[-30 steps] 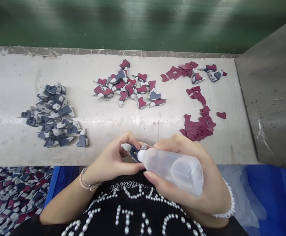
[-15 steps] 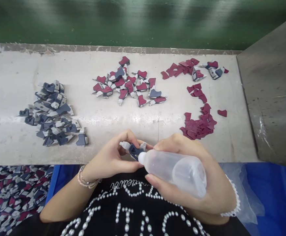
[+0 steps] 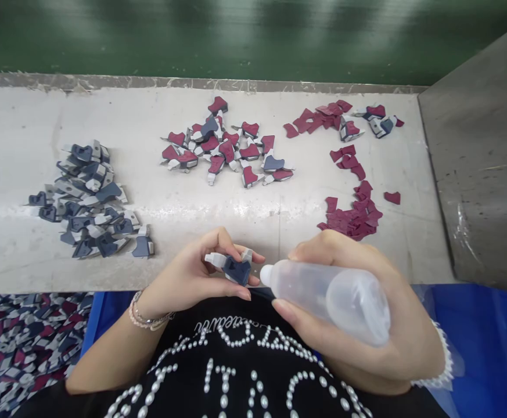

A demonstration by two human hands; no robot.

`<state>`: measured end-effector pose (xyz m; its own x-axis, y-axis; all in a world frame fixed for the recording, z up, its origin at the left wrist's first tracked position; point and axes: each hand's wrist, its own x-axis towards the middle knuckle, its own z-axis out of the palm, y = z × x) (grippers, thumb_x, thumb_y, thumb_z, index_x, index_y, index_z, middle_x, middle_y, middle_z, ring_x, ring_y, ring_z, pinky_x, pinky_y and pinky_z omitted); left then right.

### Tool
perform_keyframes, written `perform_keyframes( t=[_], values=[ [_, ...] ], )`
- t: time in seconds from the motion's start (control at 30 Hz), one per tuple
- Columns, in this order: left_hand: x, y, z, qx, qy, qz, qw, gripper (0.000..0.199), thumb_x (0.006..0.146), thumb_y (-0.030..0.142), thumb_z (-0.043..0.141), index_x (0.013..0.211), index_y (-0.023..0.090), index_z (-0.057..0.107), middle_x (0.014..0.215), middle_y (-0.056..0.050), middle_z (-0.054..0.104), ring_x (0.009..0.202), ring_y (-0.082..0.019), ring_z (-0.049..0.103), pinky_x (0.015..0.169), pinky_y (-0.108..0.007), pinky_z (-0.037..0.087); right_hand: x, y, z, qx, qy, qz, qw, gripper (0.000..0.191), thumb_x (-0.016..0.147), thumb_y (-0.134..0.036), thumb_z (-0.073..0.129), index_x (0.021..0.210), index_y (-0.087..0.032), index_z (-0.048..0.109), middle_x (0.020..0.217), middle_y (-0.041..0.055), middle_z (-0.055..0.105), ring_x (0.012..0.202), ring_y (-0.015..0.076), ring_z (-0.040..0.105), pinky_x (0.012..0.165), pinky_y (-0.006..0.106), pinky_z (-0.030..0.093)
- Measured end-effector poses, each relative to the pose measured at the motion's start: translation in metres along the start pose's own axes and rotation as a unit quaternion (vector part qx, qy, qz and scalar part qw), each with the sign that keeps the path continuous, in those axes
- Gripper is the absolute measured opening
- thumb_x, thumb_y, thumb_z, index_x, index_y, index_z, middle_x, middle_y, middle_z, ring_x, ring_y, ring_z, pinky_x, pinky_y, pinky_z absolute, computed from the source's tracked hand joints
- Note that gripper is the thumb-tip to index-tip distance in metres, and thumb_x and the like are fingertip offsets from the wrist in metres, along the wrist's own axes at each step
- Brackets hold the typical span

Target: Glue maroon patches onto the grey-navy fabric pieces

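The right hand (image 3: 403, 325) is closed round a squeeze bottle (image 3: 314, 290), its white tip (image 3: 266, 275) now drawn right, clear of the two-tone part (image 3: 231, 266) pinched by the left hand (image 3: 190, 278) over the near tabletop (image 3: 192, 212) edge. Dispensing appears paused; whether the recess (image 3: 238, 270) is wetted cannot be told.

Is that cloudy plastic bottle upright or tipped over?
Tipped. The right hand holds the bottle with its long side in view, its white tip pointing sideways toward the blue-grey part in the left hand.
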<state>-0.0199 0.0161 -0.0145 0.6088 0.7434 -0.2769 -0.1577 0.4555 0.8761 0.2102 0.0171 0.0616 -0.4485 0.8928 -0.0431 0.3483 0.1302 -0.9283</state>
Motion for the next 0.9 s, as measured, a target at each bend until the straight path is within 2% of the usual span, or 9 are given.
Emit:
perform_keyframes(
  t=[0.33, 0.5, 0.57, 0.67, 0.83, 0.9],
  values=[
    [0.000, 0.003, 0.003, 0.008, 0.013, -0.026, 1.000, 0.034, 0.077, 0.007, 0.079, 0.092, 0.021, 0.052, 0.114, -0.004, 0.070, 0.093, -0.017, 0.074, 0.078, -0.025, 0.062, 0.001, -0.002, 0.002, -0.022, 0.027, -0.005, 0.999, 0.026, 0.079, -0.021, 0.074, 0.084, -0.023, 0.049, 0.065, -0.0061, 0.058, 0.048, 0.0095, 0.053, 0.041, 0.023, 0.042],
    [0.000, -0.001, 0.000, 0.023, 0.023, -0.026, 0.999, 0.034, 0.076, 0.009, 0.080, 0.090, 0.021, 0.051, 0.112, -0.004, 0.071, 0.089, -0.017, 0.074, 0.073, -0.023, 0.061, 0.001, -0.001, 0.005, -0.012, 0.039, -0.005, 0.999, 0.027, 0.077, -0.025, 0.078, 0.086, -0.021, 0.052, 0.072, -0.0042, 0.062, 0.055, 0.0112, 0.058, 0.048, 0.024, 0.046],
    [0.001, -0.001, 0.001, 0.036, 0.037, -0.030, 0.998, 0.035, 0.074, 0.011, 0.082, 0.088, 0.020, 0.052, 0.112, -0.004, 0.072, 0.087, -0.018, 0.074, 0.071, -0.023, 0.060, 0.002, 0.001, 0.006, 0.007, 0.045, -0.009, 0.999, 0.028, 0.076, -0.028, 0.078, 0.085, -0.020, 0.053, 0.071, -0.0048, 0.061, 0.054, 0.0102, 0.057, 0.047, 0.023, 0.045],
    [0.000, 0.003, 0.004, 0.061, 0.092, -0.047, 0.993, 0.036, 0.069, 0.015, 0.085, 0.085, 0.020, 0.053, 0.104, 0.000, 0.074, 0.082, -0.016, 0.073, 0.070, -0.020, 0.059, 0.003, 0.005, 0.005, 0.035, 0.043, -0.017, 0.998, 0.030, 0.074, -0.031, 0.078, 0.079, -0.021, 0.050, 0.069, -0.0057, 0.061, 0.051, 0.0086, 0.056, 0.046, 0.021, 0.043],
    [-0.006, 0.008, 0.004, 0.084, 0.126, -0.058, 0.987, 0.039, 0.062, 0.018, 0.088, 0.077, 0.022, 0.053, 0.084, 0.007, 0.074, 0.081, -0.016, 0.072, 0.073, -0.021, 0.057, 0.000, 0.004, 0.006, 0.000, 0.069, 0.037, 0.997, 0.034, 0.066, -0.025, 0.083, 0.079, -0.022, 0.051, 0.066, -0.0099, 0.057, 0.052, 0.0058, 0.052, 0.048, 0.017, 0.040],
    [0.008, 0.004, 0.008, 0.082, 0.131, -0.075, 0.985, 0.036, 0.063, 0.028, 0.087, 0.076, 0.024, 0.054, 0.079, 0.009, 0.074, 0.073, -0.016, 0.071, 0.067, -0.023, 0.058, -0.001, 0.000, 0.006, -0.022, 0.076, 0.073, 0.994, 0.034, 0.064, -0.024, 0.087, 0.076, -0.021, 0.056, 0.068, -0.0102, 0.061, 0.056, 0.0061, 0.056, 0.051, 0.015, 0.043]
  ],
)
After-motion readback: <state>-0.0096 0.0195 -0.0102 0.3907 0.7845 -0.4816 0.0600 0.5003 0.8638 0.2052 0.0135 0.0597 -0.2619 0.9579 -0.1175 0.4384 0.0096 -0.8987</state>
